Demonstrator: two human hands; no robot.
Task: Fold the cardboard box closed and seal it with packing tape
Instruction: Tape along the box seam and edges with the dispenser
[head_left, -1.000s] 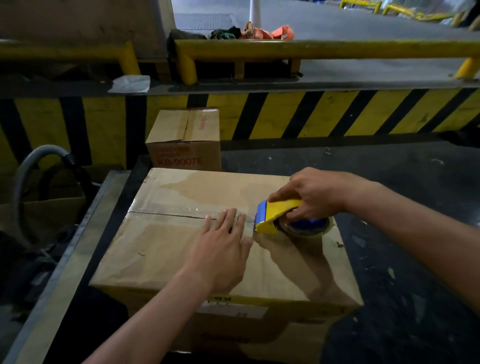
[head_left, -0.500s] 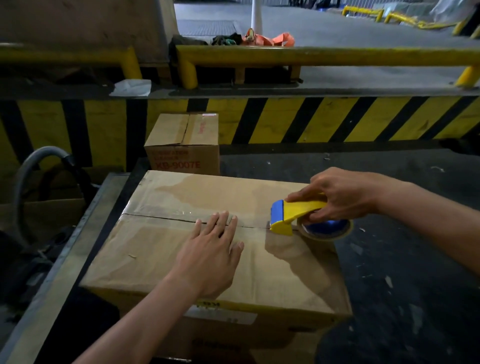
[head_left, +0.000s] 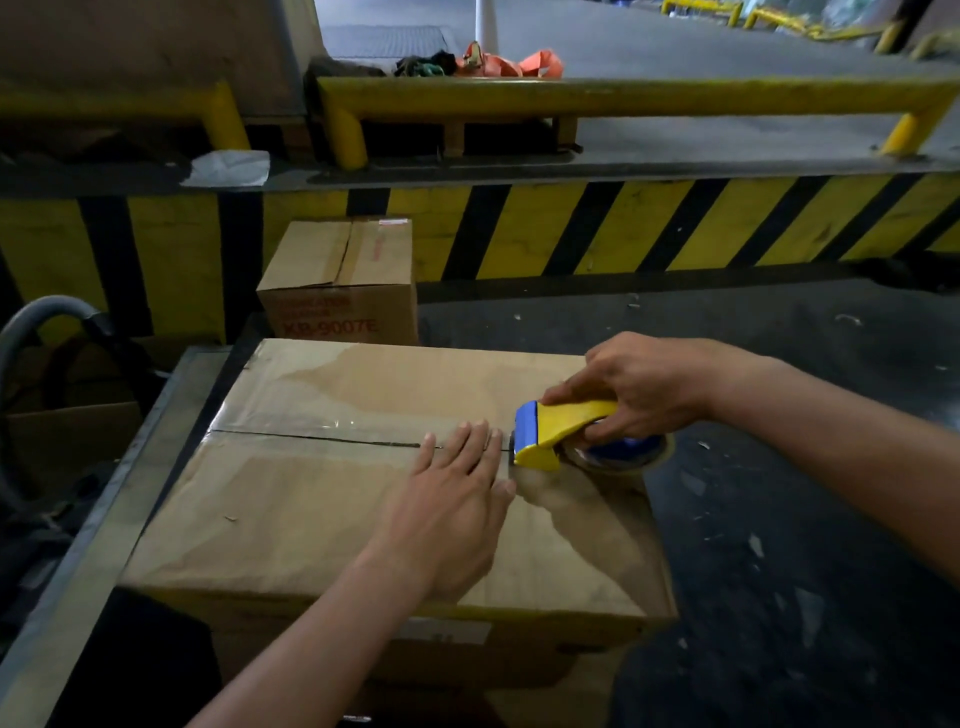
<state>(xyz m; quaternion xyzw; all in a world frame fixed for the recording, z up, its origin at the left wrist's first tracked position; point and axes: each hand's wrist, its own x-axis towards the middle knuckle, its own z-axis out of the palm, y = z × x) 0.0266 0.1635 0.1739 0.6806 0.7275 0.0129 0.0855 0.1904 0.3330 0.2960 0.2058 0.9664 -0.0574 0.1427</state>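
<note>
A large brown cardboard box (head_left: 291, 499) lies closed in front of me, its two top flaps meeting along a centre seam. Clear tape (head_left: 311, 428) covers the seam from the left edge to the dispenser. My left hand (head_left: 452, 504) lies flat on the box top, fingers spread, fingertips on the seam just left of the dispenser. My right hand (head_left: 639, 387) grips the yellow and blue tape dispenser (head_left: 561, 434), which rests on the seam near the box's right edge with its tape roll hanging over that edge.
A smaller cardboard box (head_left: 340, 283) stands behind the large one. The yellow-and-black striped dock wall (head_left: 623, 228) and yellow guard rail (head_left: 623, 96) run across the back. A grey hose (head_left: 36, 317) curves at the left. Dark speckled floor (head_left: 779, 571) lies to the right.
My right hand has drawn the dispenser rightward along the seam to the box's right edge. My left hand has followed it along the seam, pressing on the tape.
</note>
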